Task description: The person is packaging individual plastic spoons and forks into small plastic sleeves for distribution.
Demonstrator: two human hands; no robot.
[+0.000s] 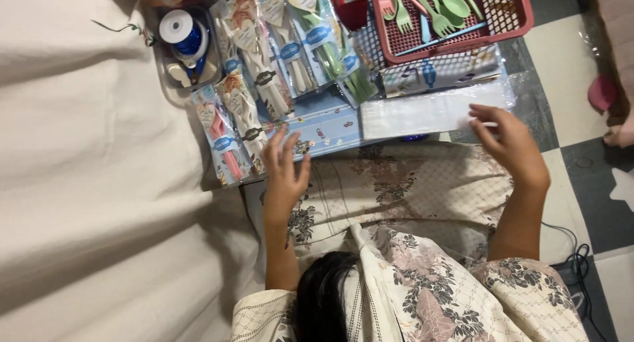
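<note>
sheet (86,157): cream cloth, fills the left third, creased, nothing on it; widest open room in view.
tray (165,74): grey, top left at the sheet's edge, holds a ribbon spool (179,30), white with blue ribbon.
packs (264,64): clear-wrapped cutlery sets with heart tags, fanned in a row from the tray to top centre; two more packs (228,134) lie lower left, their bottom ends at the sheet's edge.
box (323,120): flat, light blue, patterned, under the packs; near edge meets the floral cloth on the lap.
left hand (285,173): fingers spread wide, holds nothing, fingertips over the box's near edge, just beside the lower packs. Little room to its left, open lap cloth to its right.
bags (422,112): stack of clear flat bags, lying across the box's right end, long edge toward the person.
right hand (508,144): grip pinched on the right end of the top bag, thumb and fingers closed on its edge.
basket (508,15): red mesh, top right, holds loose forks (436,8), green and pink; near rim overlaps more wrapped packs.
floor (568,58): checkered tile, right of the hand, open room there; cables at lower right.
</note>
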